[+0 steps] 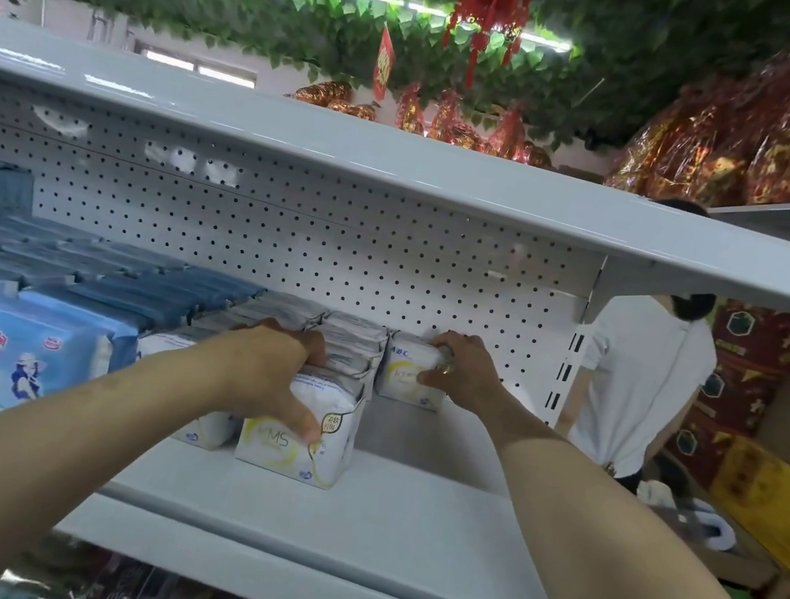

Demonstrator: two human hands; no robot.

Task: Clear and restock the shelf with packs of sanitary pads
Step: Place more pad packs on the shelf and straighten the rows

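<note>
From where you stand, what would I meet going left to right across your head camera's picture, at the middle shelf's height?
Light blue pack with a cartoon woman → dark blue packs → white KMS pack → white ABC pack → person in a white shirt → yellow carton.

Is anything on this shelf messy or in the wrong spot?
Only one thing: the white pack that the right hand grips stands alone at the back, bare shelf in front, while the row of white packs the left hand holds reaches forward. Nothing looks spilled or torn.
</note>
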